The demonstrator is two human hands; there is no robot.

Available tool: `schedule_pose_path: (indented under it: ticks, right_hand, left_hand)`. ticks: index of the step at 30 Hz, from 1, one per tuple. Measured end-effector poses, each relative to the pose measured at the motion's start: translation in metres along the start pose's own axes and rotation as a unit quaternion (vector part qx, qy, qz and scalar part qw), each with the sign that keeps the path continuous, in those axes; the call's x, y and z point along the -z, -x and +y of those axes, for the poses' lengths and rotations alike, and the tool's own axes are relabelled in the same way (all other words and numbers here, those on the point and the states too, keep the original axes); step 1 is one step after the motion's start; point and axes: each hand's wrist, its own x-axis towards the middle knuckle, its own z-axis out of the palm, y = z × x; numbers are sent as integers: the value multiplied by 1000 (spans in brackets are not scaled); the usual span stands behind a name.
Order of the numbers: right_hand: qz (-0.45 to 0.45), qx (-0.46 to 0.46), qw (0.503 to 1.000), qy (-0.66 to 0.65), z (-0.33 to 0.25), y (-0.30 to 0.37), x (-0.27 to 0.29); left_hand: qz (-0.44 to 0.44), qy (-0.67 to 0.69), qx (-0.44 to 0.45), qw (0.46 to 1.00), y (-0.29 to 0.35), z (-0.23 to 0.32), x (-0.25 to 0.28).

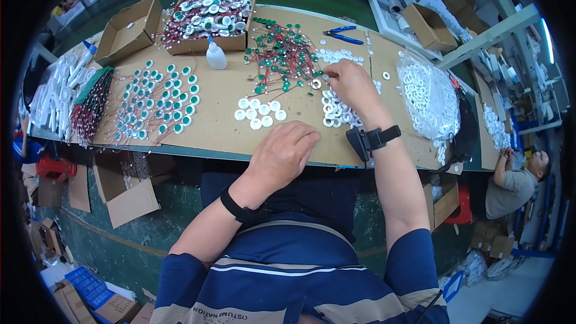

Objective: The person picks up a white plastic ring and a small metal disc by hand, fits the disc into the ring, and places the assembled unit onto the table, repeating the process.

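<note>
My right hand reaches over the table with thumb and fingers pinched together. Whatever lies between its fingertips is too small to make out. Beside them are white rings and a heap of green discs with red wires. My left hand rests at the near table edge, its fingers curled; their inner side is hidden. Just beyond it lies a group of round white caps. To the left, white discs with green centres and red wires are spread in rows.
A cardboard box full of wired discs stands at the back, beside an open box and a white squeeze bottle. Blue-handled pliers lie far right of centre. A clear bag of white rings sits on the right. Another person is beyond.
</note>
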Motion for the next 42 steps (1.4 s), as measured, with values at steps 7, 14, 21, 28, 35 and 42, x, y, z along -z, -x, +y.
schedule_pose_path:
  ticks: [7,14,21,28,35,42]
  right_hand:
    - [-4,-9,1000,-9,-1,5,7]
    - [1,-71,973,-221,-31,65,31]
    - [4,20,990,-136,-49,119,6]
    - [-4,62,994,-85,-63,123,-3]
    - [-10,83,995,-58,-64,122,-5]
    - [-26,83,995,-45,-64,121,-5]
  left_hand:
    - [9,14,14,1000,0,1,-1]
    - [8,44,63,997,2,0,1]
    - [1,65,100,993,-3,-6,-3]
    - [-15,66,114,991,-3,-7,-4]
    - [-15,67,121,990,-4,-6,-2]
    - [-27,74,128,989,-5,-5,0]
